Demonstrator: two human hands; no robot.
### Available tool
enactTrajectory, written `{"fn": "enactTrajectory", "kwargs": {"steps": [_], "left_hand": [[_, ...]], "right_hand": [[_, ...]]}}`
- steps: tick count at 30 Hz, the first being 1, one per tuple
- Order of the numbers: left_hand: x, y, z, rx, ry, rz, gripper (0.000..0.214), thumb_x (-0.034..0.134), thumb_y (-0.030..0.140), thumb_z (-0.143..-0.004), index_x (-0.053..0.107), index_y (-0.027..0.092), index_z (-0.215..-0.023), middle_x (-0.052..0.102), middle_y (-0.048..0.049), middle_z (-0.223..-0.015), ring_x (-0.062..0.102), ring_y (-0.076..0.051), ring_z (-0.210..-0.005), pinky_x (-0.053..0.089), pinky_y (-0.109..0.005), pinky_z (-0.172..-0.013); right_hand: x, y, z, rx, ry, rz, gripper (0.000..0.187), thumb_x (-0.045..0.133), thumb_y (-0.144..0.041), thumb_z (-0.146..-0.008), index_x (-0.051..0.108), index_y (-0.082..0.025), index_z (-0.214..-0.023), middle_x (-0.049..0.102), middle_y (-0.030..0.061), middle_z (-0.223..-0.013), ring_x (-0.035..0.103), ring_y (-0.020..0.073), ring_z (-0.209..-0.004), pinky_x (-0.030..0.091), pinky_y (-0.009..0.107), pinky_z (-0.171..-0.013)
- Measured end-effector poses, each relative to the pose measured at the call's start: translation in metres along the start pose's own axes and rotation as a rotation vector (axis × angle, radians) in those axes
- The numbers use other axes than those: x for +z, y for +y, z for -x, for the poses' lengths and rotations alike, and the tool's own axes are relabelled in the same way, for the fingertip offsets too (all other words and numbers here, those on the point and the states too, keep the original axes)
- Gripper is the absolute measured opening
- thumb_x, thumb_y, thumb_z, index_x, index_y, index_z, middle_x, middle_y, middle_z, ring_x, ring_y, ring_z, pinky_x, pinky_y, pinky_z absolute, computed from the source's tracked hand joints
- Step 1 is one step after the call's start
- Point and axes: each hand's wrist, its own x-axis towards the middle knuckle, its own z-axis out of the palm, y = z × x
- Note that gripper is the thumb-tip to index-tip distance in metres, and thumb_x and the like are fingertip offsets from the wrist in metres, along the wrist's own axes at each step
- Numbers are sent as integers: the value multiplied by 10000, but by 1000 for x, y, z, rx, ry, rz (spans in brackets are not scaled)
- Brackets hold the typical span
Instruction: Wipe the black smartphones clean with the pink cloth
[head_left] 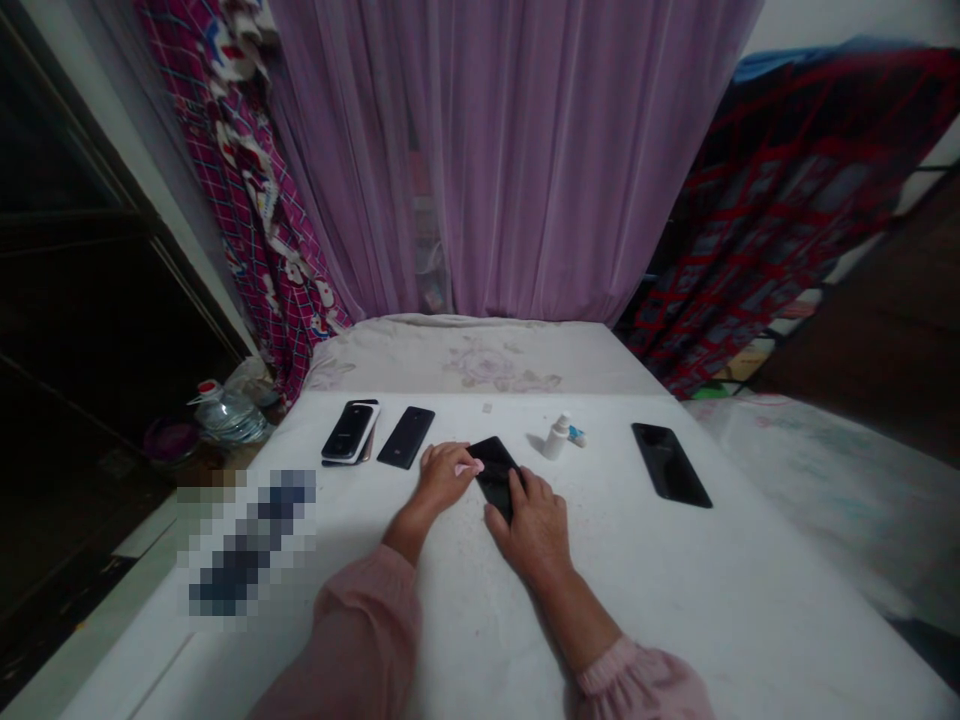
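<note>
A black smartphone (495, 460) lies on the white table in front of me. My left hand (441, 480) is at its left side, fingers closed on a small pink cloth (471, 468) that touches the phone's surface. From the right, my right hand (541, 522) grips the phone's lower part, thumb at the near end and fingers over the right edge. Just left of my left hand lies another dark phone (406, 437). Beyond my right hand stands a small white spray bottle (556, 438), with a little blue and white packet (576, 435) beside it.
Several stacked phones (350, 432) lie at the table's left. A black phone (671, 465) lies to the right. Something blurred out by pixels (251, 545) occupies the left edge. Purple curtains (525, 160) hang behind the table (675, 600); a large water bottle (225, 412) stands off its left side.
</note>
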Motion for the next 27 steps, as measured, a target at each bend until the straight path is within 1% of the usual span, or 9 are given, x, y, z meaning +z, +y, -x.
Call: {"fn": "enactTrajectory", "kwargs": {"steps": [3,8,14,18,21,23,24,26,27], "left_hand": [[1,2,-6,-20,0,-16,36,680,291,-829,711,273,-822,691,24,-1199,534,-200,-1216,254,-399,-1086],[1,7,-16,-60,32,-107,101,645,347,-848,714,276,-831,729,16,-1032,580,-205,-1104,323,-360,-1005],[0,14,-25,-90,67,-145,136,587,313,-875,717,275,-887,741,0,-998,604,-223,-1046,348,-370,-954],[1,17,-28,-106,85,-163,151,579,316,-875,721,266,-895,744,-23,-985,613,-243,-1025,361,-379,-927],[1,17,-29,-106,88,-162,149,583,319,-874,725,280,-896,748,-13,-985,618,-233,-1018,367,-367,-927],[1,15,-30,-104,91,-153,145,590,319,-871,730,288,-892,752,-3,-977,624,-227,-1011,374,-356,-924],[1,14,-30,-103,93,-146,143,594,317,-869,732,289,-890,754,0,-973,628,-225,-1007,379,-352,-921],[0,12,-31,-99,95,-128,138,605,310,-863,739,289,-886,760,3,-956,639,-224,-995,392,-345,-913],[0,11,-31,-94,95,-116,137,609,310,-862,742,289,-886,762,5,-946,646,-221,-987,400,-339,-908]], "right_hand": [[0,0,0,-1,-9,0,563,557,-397,-850,546,-87,-1320,534,203,-1346,477,331,-1189,383,437,-887],[0,2,-1,3,-23,6,569,546,-401,-853,540,-91,-1330,531,202,-1357,473,333,-1196,390,435,-888],[-1,0,-1,7,-34,5,580,546,-410,-858,538,-82,-1336,529,210,-1353,482,342,-1197,408,451,-892],[-4,4,-1,-17,-47,-51,602,538,-477,-873,548,-85,-1331,535,221,-1340,495,358,-1194,428,480,-902],[-10,17,0,-99,-74,-146,651,593,-526,-835,545,-128,-1348,498,216,-1386,490,360,-1222,434,491,-935],[-14,28,1,-207,-120,-216,704,694,-502,-759,537,-181,-1365,446,196,-1445,463,352,-1267,432,483,-962],[-16,34,1,-263,-149,-246,698,736,-461,-724,554,-212,-1350,435,178,-1461,453,345,-1283,431,478,-970],[-18,41,1,-334,-185,-283,597,763,-354,-708,618,-263,-1280,452,144,-1458,462,325,-1284,433,467,-977],[-18,42,1,-346,-186,-292,535,760,-312,-714,650,-279,-1237,474,130,-1444,477,315,-1270,436,463,-978]]}}
